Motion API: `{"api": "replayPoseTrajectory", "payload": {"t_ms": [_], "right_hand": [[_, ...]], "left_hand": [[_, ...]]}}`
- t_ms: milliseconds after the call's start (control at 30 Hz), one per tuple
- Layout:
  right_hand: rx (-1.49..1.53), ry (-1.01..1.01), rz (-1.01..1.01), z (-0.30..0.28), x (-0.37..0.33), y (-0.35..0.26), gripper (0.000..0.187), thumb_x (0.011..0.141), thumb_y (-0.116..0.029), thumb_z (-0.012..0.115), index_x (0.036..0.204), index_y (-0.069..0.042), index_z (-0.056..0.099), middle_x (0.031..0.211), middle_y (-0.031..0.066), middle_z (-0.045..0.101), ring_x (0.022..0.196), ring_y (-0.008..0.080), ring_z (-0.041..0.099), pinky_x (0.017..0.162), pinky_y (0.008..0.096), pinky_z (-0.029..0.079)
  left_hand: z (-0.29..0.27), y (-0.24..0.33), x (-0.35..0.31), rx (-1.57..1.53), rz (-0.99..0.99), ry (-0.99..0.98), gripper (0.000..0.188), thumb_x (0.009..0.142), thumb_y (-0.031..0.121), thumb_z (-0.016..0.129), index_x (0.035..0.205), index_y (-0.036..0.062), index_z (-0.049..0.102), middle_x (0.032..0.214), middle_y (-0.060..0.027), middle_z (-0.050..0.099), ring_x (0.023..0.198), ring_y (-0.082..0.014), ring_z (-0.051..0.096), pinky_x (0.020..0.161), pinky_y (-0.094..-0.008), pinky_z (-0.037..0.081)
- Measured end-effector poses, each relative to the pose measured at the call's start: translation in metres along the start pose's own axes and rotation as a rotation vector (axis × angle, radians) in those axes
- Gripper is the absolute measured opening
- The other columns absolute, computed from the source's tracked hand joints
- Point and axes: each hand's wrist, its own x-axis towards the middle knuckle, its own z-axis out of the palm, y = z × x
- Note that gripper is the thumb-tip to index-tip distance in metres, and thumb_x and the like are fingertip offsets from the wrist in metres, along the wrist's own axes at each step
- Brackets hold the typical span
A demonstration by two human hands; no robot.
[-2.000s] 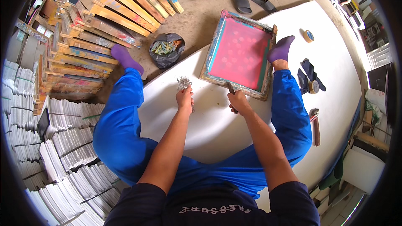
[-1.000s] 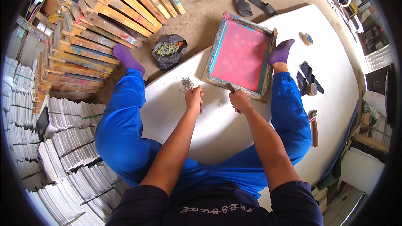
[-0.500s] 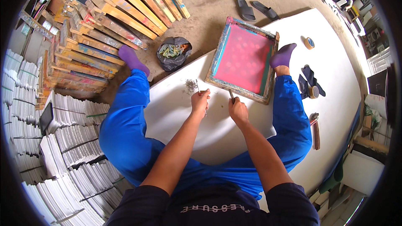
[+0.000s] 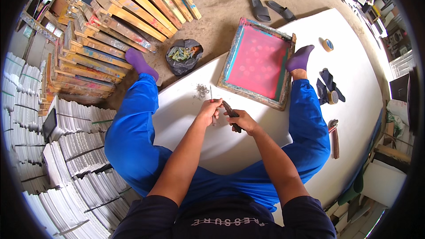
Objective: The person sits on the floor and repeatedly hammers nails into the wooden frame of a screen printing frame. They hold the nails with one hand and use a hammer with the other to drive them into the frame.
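My left hand (image 4: pixel 208 112) is closed around a slim screwdriver-like tool (image 4: pixel 214 120), whose thin shaft points away from me. Close beside it, my right hand (image 4: pixel 244 122) grips dark pliers (image 4: pixel 236 126) by the handles. Their front end reaches up-left, close to the left fingertips; I cannot tell whether they touch. Just beyond the left hand, a small heap of dark bits, like pulled staples (image 4: pixel 201 90), lies on the white board (image 4: pixel 190 144). A wooden screen-printing frame (image 4: pixel 226 68) with pink mesh (image 4: pixel 258 59) rests farther off, between my hands and my right foot.
On the right of the board lie tape rolls (image 4: pixel 327 45), black socks (image 4: pixel 326 79) and a hammer (image 4: pixel 335 141). A black bag of scraps (image 4: pixel 183 64) stands beyond the board, near stacked wooden frames (image 4: pixel 128 13). Bundled white sheets (image 4: pixel 73 124) fill the left. Sandals (image 4: pixel 260 9) lie beyond.
My right hand has moved left and turned, bringing the pliers across toward the left hand, where more of them shows. My left hand has shifted slightly nearer to me, still holding the slim tool.
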Motion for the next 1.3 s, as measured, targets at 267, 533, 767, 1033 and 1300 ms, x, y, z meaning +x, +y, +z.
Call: {"api": "replayPoseTrajectory", "payload": {"t_ms": [267, 533, 767, 1033, 1300], "right_hand": [[0.198, -0.085, 0.12, -0.015, -0.001, -0.004, 0.05, 0.1, -0.035, 0.058, 0.138, -0.004, 0.048, 0.107, 0.0195, 0.069, 0.093, 0.03, 0.072, 0.07, 0.0402, 0.06], [0.216, 0.084, 0.173, -0.083, -0.012, -0.011, 0.052, 0.097, -0.038, 0.06, 0.127, 0.004, 0.049, 0.101, 0.0238, 0.068, 0.087, 0.0335, 0.072, 0.065, 0.0464, 0.06], [0.27, -0.001, 0.283, -0.103, -0.002, -0.014, 0.051, 0.1, -0.039, 0.056, 0.132, 0.001, 0.048, 0.105, 0.0263, 0.067, 0.091, 0.0389, 0.071, 0.074, 0.0512, 0.059], [0.262, -0.116, 0.424, -0.126, 0.009, -0.022, 0.051, 0.099, -0.039, 0.055, 0.133, -0.001, 0.052, 0.111, 0.0259, 0.066, 0.1, 0.0366, 0.068, 0.082, 0.054, 0.053], [-0.127, 0.241, 0.345, -0.093, 0.008, -0.026, 0.029, 0.094, -0.03, 0.06, 0.101, -0.001, 0.06, 0.07, 0.0095, 0.061, 0.051, 0.0193, 0.059, 0.043, 0.0354, 0.045]], "left_hand": [[-0.007, -0.004, 0.014, 0.121, 0.156, 0.369, 0.032, 0.092, 0.036, 0.072, 0.089, 0.0074, 0.058, 0.076, -0.002, 0.058, 0.047, -0.0092, 0.043, 0.04, -0.0273, 0.035], [-0.024, 0.012, 0.02, 0.079, 0.202, 0.624, 0.041, 0.091, 0.039, 0.073, 0.086, 0.0031, 0.054, 0.071, -0.0047, 0.056, 0.042, -0.0102, 0.042, 0.035, -0.0278, 0.032], [-0.013, 0.008, 0.017, 0.083, 0.217, 0.582, 0.036, 0.092, 0.034, 0.072, 0.091, 0.0016, 0.057, 0.075, -0.0055, 0.057, 0.043, -0.0102, 0.042, 0.036, -0.0275, 0.032], [-0.013, 0.009, 0.016, 0.092, 0.216, 0.601, 0.034, 0.091, 0.035, 0.072, 0.094, 0.0027, 0.06, 0.075, -0.0044, 0.057, 0.044, -0.0101, 0.042, 0.038, -0.0274, 0.032], [-0.009, 0.011, 0.012, 0.076, 0.233, 0.581, 0.034, 0.093, 0.034, 0.07, 0.09, 0.0023, 0.058, 0.073, -0.0043, 0.056, 0.044, -0.0102, 0.042, 0.037, -0.0275, 0.032]]}}
